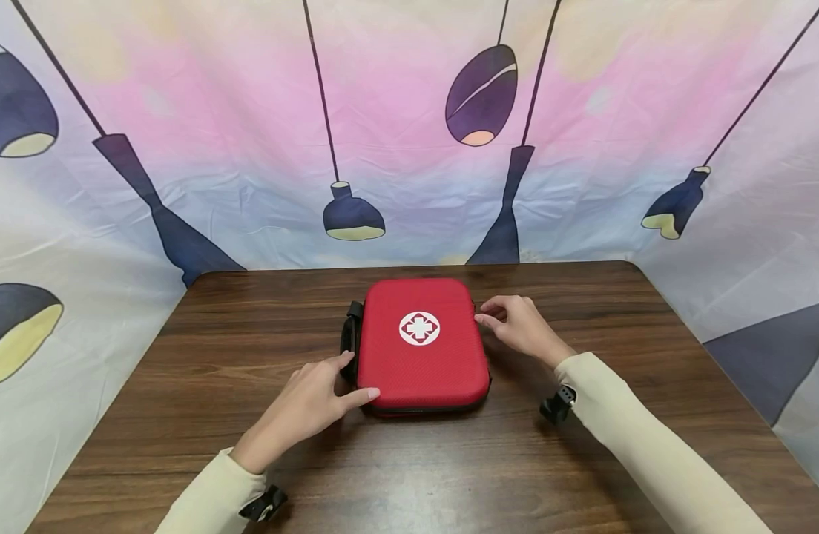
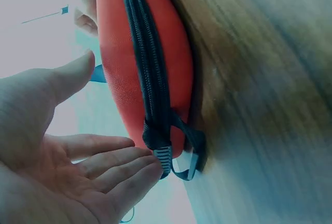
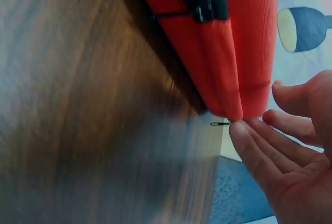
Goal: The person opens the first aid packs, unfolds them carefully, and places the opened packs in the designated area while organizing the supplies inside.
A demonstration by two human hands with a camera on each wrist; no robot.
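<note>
A red zip-up first-aid case (image 1: pixel 423 374) with a white cross emblem (image 1: pixel 419 328) lies flat and closed on the table. My left hand (image 1: pixel 309 397) is at its near left corner, thumb at the top edge and extended fingers by the black strap handle (image 1: pixel 351 334). In the left wrist view those fingertips meet the handle's ribbed end (image 2: pixel 164 156), below a black double zipper (image 2: pixel 148 53). At the right side is my right hand (image 1: pixel 519 326), its fingers nearly straight with tips against the case. A thin zipper pull (image 3: pixel 174 14) hangs along the side in the right wrist view.
The dark wood-grain table (image 1: pixel 249 319) extends around the case on every side. A cloth backdrop (image 1: pixel 262 111) printed with hanging lamps stands behind the table and along both sides. Each cream sleeve (image 1: pixel 650 437) has a small black device at the wrist.
</note>
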